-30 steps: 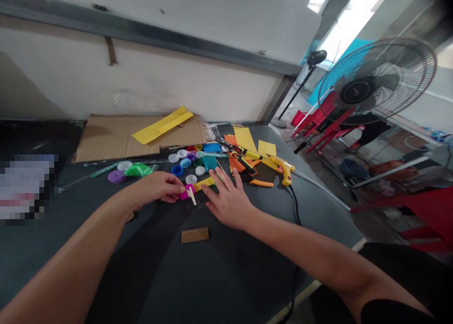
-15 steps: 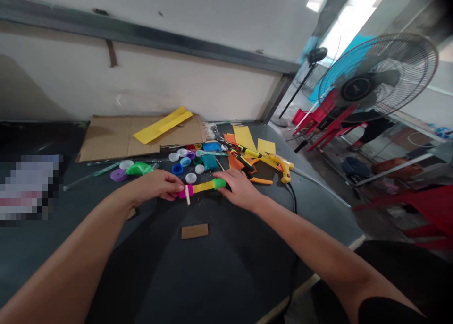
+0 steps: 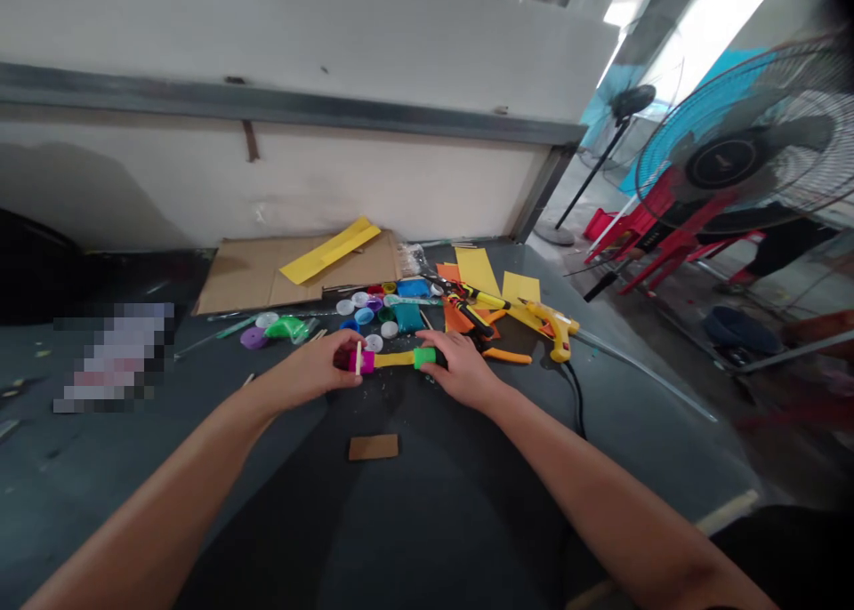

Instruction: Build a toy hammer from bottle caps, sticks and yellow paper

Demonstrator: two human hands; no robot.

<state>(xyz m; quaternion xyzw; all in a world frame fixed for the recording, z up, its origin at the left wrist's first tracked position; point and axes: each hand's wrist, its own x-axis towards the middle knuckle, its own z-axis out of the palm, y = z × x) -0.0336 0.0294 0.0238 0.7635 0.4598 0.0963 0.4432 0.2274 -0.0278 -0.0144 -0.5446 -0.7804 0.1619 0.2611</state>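
Left hand: the left hand (image 3: 303,370) came in from the near side and its fingers closed around the magenta roll (image 3: 366,361) at one end of the piece; the grip was narrow and holding, with the white stick (image 3: 358,358) standing across the roll just beside the fingertips.

Right hand: the right hand (image 3: 460,370) curled over the green band (image 3: 424,357) at the other end, also in a narrow, holding grip.

Held piece: the yellow strip (image 3: 395,359) ran between the two hands, joining the magenta roll to the green band, just above the far-middle part of the worktop (image 3: 640,468). (Whether it touched the surface could not be told from this view.)

Change: the right hand's fingers, spread flat a second earlier, had now wrapped the green end, so both ends of the piece were in hand at once.

Worktop: a small cardboard offcut (image 3: 374,447) lay on the near side of the hands. Bottle caps (image 3: 364,317), a teal packet (image 3: 408,317) and a green bag (image 3: 286,329) sat just beyond them, with orange-handled pliers (image 3: 507,356) and a yellow glue gun (image 3: 553,330) to the right.

Far edge: a cardboard sheet (image 3: 227,290) lay against the wall, carrying a folded yellow card (image 3: 330,251).

Beyond the right edge: a pedestal fan (image 3: 734,161) stood in front of red plastic chairs (image 3: 667,236).
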